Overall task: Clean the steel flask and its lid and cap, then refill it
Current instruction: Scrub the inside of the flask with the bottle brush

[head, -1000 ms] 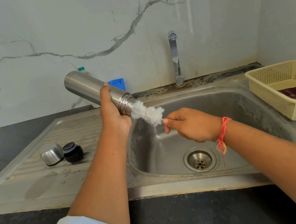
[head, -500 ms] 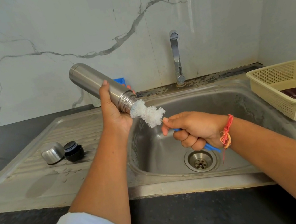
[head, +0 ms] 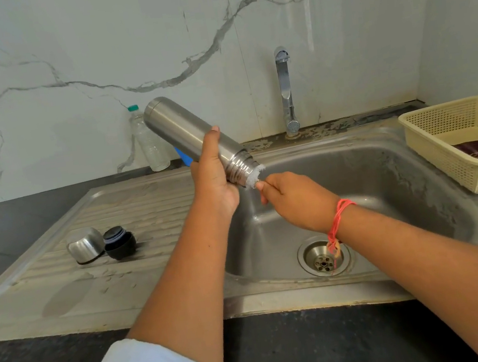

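Cap [head: 84,245] of steel and black lid [head: 120,243] lie side by side on the drainboard [head: 61,288], at the left. Left hand [head: 213,181] grips the steel flask [head: 187,132] near its neck, fingers curled round it; the flask tilts, mouth down and rightward, over the sink [head: 310,294]. A tuft of the white brush [head: 254,176] shows at the mouth. Right hand [head: 295,200], fingers curled, holds the brush just below the mouth, its handle hidden. Tap [head: 286,93] and cream basket [head: 444,150] stand further right

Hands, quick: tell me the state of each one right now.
Left hand: closed round the steel flask, mouth tilted down over the sink.
Right hand: closed on the brush, bristles mostly inside the flask.
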A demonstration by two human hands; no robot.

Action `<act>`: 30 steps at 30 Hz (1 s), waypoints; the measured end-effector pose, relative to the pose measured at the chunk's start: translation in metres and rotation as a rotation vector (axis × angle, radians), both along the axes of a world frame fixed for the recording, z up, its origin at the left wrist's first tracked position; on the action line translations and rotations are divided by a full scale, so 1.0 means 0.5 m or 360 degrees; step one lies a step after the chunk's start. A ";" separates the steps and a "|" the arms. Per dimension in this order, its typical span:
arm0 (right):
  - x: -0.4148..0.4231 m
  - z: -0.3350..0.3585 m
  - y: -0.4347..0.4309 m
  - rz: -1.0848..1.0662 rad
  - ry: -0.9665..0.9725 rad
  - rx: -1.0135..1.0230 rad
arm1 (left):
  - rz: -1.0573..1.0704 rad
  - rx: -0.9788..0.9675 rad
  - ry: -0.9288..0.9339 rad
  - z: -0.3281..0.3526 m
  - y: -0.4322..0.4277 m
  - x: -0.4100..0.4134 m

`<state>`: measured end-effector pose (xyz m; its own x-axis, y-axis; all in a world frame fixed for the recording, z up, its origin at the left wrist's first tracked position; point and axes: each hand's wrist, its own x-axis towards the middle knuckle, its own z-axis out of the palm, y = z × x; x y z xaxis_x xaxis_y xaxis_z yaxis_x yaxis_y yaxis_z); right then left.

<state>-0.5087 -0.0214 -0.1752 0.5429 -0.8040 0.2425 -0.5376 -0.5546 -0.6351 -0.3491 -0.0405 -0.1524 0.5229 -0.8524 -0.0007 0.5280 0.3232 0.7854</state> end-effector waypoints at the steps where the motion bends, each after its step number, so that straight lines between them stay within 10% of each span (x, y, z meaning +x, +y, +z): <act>1: -0.001 0.000 0.000 0.0001 -0.0022 0.0022 | 0.0001 -0.0004 -0.0005 -0.001 -0.002 0.000; 12: -0.008 0.037 0.018 0.0397 -0.0706 0.1237 | -0.0295 -0.0095 -0.0052 0.014 0.031 -0.021; 30: -0.022 0.031 0.015 0.0355 -0.0108 0.0097 | -0.0184 -0.0193 0.0088 0.020 0.034 0.017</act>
